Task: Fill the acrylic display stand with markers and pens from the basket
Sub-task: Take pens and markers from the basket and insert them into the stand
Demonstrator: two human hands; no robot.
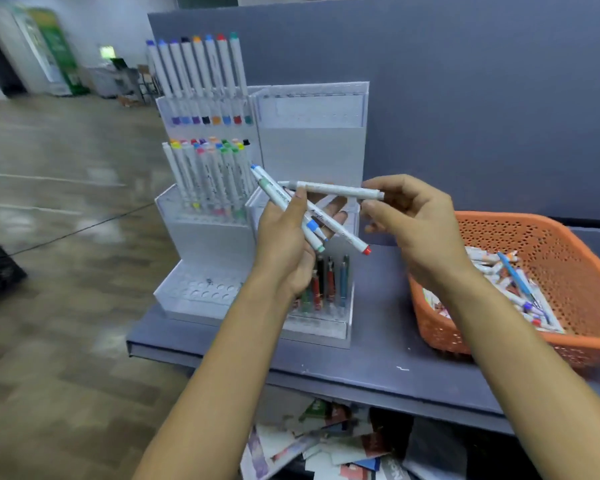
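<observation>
holding three markers [277, 195], left hand [284, 247], one, right hand [418, 225]

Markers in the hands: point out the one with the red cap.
The red-capped marker, rightmost of three fanned in the left hand. Its neighbours there end in blue and green; the grey-tipped marker pinched by the right hand has no red.

The left hand [288, 244] grips three white markers [278, 195] in front of the acrylic display stand [312, 133]. The right hand [409, 216] pinches one end of a grey-capped marker [333, 189], which lies level, with its other end close to the left fingers. The orange basket [568, 244], with more markers in it, stands at the right on the grey table [378, 355].
</observation>
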